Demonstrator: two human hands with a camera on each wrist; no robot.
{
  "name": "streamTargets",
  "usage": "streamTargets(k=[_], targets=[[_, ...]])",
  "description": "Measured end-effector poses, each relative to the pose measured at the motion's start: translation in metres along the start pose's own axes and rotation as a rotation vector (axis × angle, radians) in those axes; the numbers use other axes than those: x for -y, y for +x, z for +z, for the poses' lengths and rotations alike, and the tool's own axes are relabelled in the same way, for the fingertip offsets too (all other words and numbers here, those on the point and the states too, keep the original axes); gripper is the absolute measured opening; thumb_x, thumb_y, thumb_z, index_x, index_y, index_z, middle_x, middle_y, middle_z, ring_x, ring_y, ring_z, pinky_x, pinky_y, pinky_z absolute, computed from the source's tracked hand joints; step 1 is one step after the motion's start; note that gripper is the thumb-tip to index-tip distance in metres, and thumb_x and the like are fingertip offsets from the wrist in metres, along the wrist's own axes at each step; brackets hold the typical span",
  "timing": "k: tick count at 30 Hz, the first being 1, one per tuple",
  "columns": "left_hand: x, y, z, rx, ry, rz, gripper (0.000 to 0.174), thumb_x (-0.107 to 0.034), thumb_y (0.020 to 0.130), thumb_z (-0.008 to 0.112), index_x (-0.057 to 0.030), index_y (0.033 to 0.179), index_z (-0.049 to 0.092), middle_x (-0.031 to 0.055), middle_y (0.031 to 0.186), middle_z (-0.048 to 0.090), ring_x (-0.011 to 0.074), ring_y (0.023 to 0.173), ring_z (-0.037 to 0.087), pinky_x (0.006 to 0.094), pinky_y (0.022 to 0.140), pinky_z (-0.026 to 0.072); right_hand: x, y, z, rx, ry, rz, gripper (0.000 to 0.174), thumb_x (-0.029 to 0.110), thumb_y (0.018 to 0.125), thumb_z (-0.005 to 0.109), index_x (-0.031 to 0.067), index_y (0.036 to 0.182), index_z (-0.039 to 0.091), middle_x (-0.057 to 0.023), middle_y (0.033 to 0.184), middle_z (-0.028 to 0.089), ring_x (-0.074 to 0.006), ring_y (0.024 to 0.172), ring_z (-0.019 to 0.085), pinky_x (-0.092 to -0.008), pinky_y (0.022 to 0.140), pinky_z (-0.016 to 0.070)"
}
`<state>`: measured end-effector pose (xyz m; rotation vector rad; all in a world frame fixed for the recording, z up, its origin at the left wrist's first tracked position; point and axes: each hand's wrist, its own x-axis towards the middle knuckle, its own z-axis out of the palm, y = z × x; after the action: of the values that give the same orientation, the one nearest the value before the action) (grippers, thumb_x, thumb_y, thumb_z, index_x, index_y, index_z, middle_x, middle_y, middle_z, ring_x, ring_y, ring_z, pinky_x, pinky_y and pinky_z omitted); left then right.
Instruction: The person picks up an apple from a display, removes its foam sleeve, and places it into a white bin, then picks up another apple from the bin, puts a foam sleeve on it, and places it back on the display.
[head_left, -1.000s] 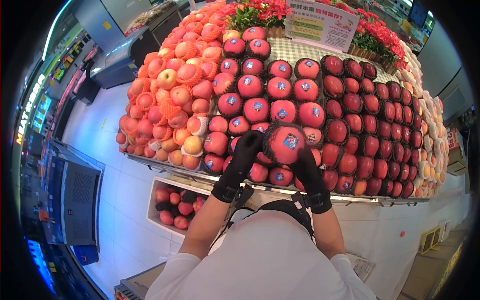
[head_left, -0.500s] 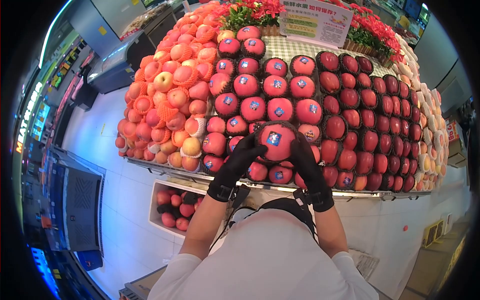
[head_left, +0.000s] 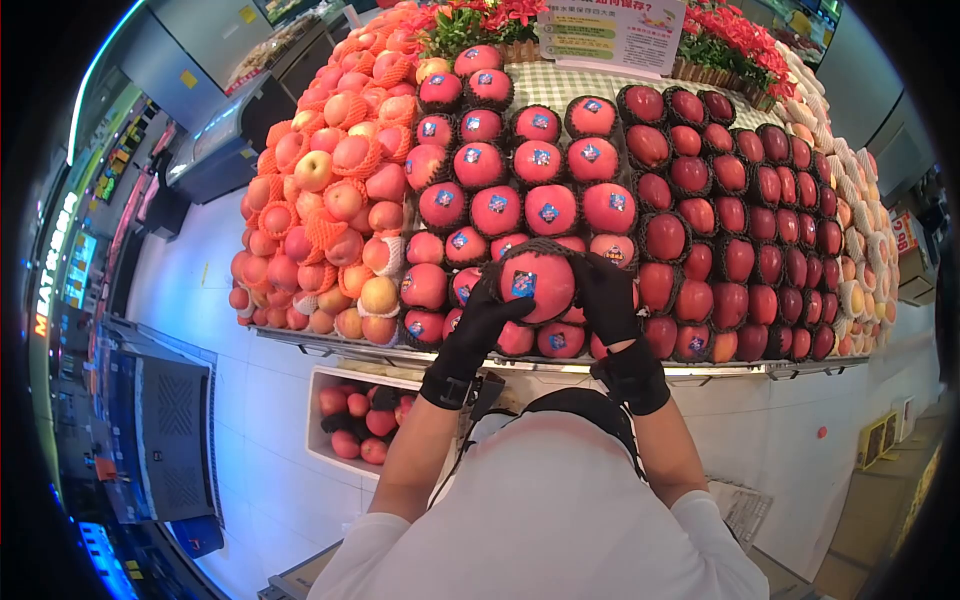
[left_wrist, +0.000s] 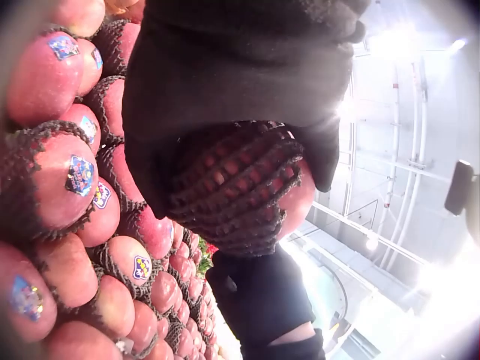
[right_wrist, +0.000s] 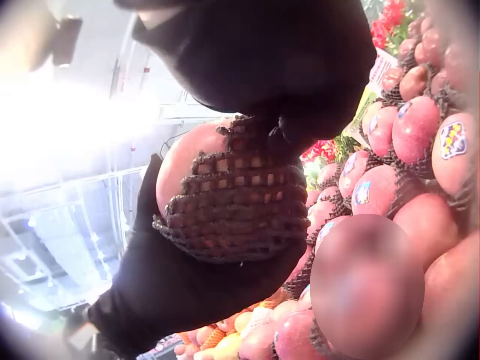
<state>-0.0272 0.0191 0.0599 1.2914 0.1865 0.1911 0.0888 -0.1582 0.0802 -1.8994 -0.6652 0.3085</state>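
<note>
A large red apple [head_left: 552,282] with a blue sticker is held above the front rows of the display. A black foam net [left_wrist: 232,187] wraps its underside. My black-gloved left hand [head_left: 482,322] grips the apple from the left, its thumb lying across the front below the sticker. On the other side my gloved right hand [head_left: 608,300] holds it with fingers at the net's edge. Close up in the right wrist view, the right hand [right_wrist: 277,64] curls over the netted apple while the left hand [right_wrist: 202,292] cups it from below.
Rows of netted, stickered apples [head_left: 550,210] lie behind the hands. Darker red apples [head_left: 735,220] fill the right, and fruit in orange nets [head_left: 325,225] is heaped left. A white crate [head_left: 318,420] of apples stands below. A sign [head_left: 610,38] and red flowers are at the back.
The apple has turned, its sticker shifting left, and has moved slightly left in view. The left hand, at first beside it, now grips it. The right hand has moved up its side.
</note>
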Motion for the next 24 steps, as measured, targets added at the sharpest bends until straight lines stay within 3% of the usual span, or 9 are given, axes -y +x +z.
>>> streamTargets(k=[2, 5, 8, 11, 14, 17, 20, 23, 24], targets=[[-0.002, 0.000, 0.006, -0.036, 0.031, -0.002, 0.065, -0.008, 0.081, 0.075, -0.0017, 0.138, 0.046, 0.0095, 0.127, 0.058, 0.0202, 0.116, 0.057, 0.0363, 0.100, 0.0486, -0.028, 0.004, 0.009, -0.161, -0.419, -0.370, 0.029, 0.003, 0.088, 0.055, 0.0025, 0.114, 0.065, -0.0144, 0.094, 0.067, -0.0297, 0.079, 0.066, -0.0372, 0.067, 0.0536], [-0.007, -0.002, 0.018, -0.104, -0.035, -0.041, 0.061, -0.009, 0.083, 0.074, -0.0004, 0.137, 0.047, 0.0101, 0.125, 0.059, 0.0196, 0.113, 0.059, 0.0351, 0.097, 0.0506, -0.023, 0.001, 0.010, -0.277, -0.636, -0.487, 0.027, 0.002, 0.087, 0.056, 0.0033, 0.112, 0.066, -0.0161, 0.095, 0.067, -0.0296, 0.081, 0.067, -0.0379, 0.069, 0.0537], [-0.006, 0.001, 0.020, -0.100, -0.008, -0.005, 0.055, -0.010, 0.086, 0.070, 0.0009, 0.136, 0.047, 0.0106, 0.125, 0.059, 0.0192, 0.110, 0.060, 0.0339, 0.093, 0.0518, -0.028, 0.002, 0.012, -0.294, -0.612, -0.513, 0.023, 0.003, 0.089, 0.056, 0.0038, 0.109, 0.066, -0.0161, 0.093, 0.066, -0.0321, 0.081, 0.066, -0.0405, 0.070, 0.0528], [-0.003, 0.003, 0.020, -0.096, -0.010, 0.002, 0.051, -0.011, 0.088, 0.069, 0.0013, 0.134, 0.050, 0.0105, 0.122, 0.061, 0.0191, 0.109, 0.061, 0.0338, 0.093, 0.0522, -0.014, -0.009, 0.011, -0.296, -0.408, -0.469, 0.028, 0.002, 0.086, 0.058, 0.0051, 0.113, 0.064, -0.0144, 0.095, 0.063, -0.0317, 0.085, 0.064, -0.0392, 0.071, 0.0530], [-0.003, 0.005, 0.021, -0.089, -0.079, -0.024, 0.049, -0.011, 0.088, 0.069, 0.0013, 0.132, 0.051, 0.0106, 0.120, 0.063, 0.0193, 0.108, 0.062, 0.0344, 0.093, 0.0525, -0.002, -0.015, 0.010, -0.272, -0.336, -0.350, 0.024, 0.003, 0.087, 0.058, 0.0041, 0.111, 0.064, -0.0147, 0.094, 0.063, -0.0318, 0.084, 0.064, -0.0392, 0.072, 0.0532], [-0.003, 0.007, 0.022, -0.068, -0.117, -0.008, 0.047, -0.011, 0.088, 0.068, 0.0016, 0.131, 0.052, 0.0109, 0.119, 0.063, 0.0193, 0.108, 0.062, 0.0348, 0.093, 0.0529, 0.011, -0.018, 0.007, -0.313, -0.377, -0.376, 0.024, 0.004, 0.089, 0.057, 0.0039, 0.112, 0.064, -0.0151, 0.092, 0.062, -0.0320, 0.083, 0.064, -0.0392, 0.071, 0.0530], [-0.008, 0.006, 0.024, -0.070, -0.109, -0.029, 0.047, -0.011, 0.089, 0.068, 0.0022, 0.131, 0.052, 0.0111, 0.120, 0.063, 0.0194, 0.108, 0.062, 0.0349, 0.093, 0.0528, -0.013, -0.010, 0.018, -0.360, -0.181, -0.428, 0.018, 0.011, 0.094, 0.058, 0.0010, 0.107, 0.066, -0.0175, 0.092, 0.064, -0.0329, 0.082, 0.064, -0.0385, 0.073, 0.0499], [-0.011, 0.005, 0.021, -0.093, -0.050, -0.048, 0.051, -0.013, 0.088, 0.070, 0.0019, 0.133, 0.050, 0.0109, 0.122, 0.062, 0.0191, 0.109, 0.061, 0.0344, 0.094, 0.0522, -0.005, -0.009, 0.018, -0.323, -0.150, -0.422, 0.024, 0.009, 0.090, 0.061, 0.0046, 0.114, 0.065, -0.0127, 0.093, 0.062, -0.0279, 0.083, 0.064, -0.0382, 0.073, 0.0514], [-0.010, 0.006, 0.019, -0.091, -0.035, -0.038, 0.054, -0.014, 0.087, 0.072, 0.0012, 0.133, 0.050, 0.0105, 0.123, 0.061, 0.0187, 0.110, 0.061, 0.0341, 0.095, 0.0519, -0.004, -0.008, 0.020, -0.278, 0.023, -0.299, 0.027, 0.012, 0.091, 0.062, 0.0037, 0.117, 0.063, -0.0119, 0.098, 0.063, -0.0256, 0.089, 0.063, -0.0377, 0.076, 0.0510]])
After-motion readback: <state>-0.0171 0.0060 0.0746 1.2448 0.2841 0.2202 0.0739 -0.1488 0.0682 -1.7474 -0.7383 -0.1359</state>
